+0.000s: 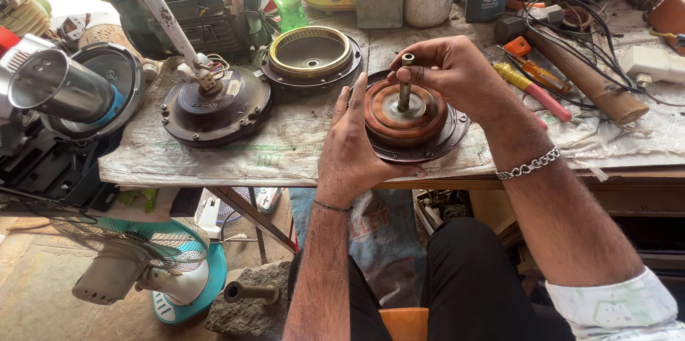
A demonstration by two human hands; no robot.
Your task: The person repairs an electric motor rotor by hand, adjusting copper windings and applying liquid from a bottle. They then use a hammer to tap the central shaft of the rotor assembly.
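Note:
A round copper-wound motor core [405, 114] sits in a dark metal housing plate [448, 143] on the workbench, with a steel shaft [405, 84] standing up from its middle. My left hand [353, 145] cups the left and front rim of the core and plate. My right hand [446, 70] reaches from the right, its fingertips pinched around the top of the shaft. A chain bracelet is on my right wrist.
A dark motor cover [214, 109] with a white rod and a ring-shaped cover [312, 56] lie to the left. Screwdrivers [531, 88], a wooden-handled hammer [581, 77], black cables, jars and a green bottle crowd the bench's back and right. A table fan [160, 270] stands on the floor.

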